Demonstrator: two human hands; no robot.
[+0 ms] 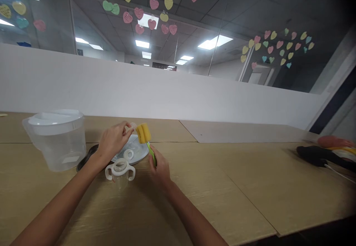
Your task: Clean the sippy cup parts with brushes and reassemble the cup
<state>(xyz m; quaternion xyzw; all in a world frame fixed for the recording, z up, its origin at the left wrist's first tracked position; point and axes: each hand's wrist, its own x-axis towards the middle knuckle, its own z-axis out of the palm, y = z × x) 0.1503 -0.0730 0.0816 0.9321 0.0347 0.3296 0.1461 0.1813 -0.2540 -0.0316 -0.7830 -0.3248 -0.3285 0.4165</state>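
A bottle brush with a yellow sponge head (143, 133) and a green handle is gripped by my right hand (160, 168), sponge end up. Pinched in my left hand (114, 139) is a small clear cap (133, 125), close to the sponge; whether they touch I cannot tell. Below my hands stands a clear baby bottle (120, 177) with a white two-handled collar and an uncovered mouth. Behind it, a small white ring (128, 154) is at the near edge of a pale plate (140, 153), partly hidden by my left hand.
A large translucent lidded pitcher (65, 146) stands on the left of the wooden table (200, 197). A dark object (88, 156) lies beside it, partly behind my left arm. At the far right are a black item (314, 155) with a white cord and a reddish object (333, 141).
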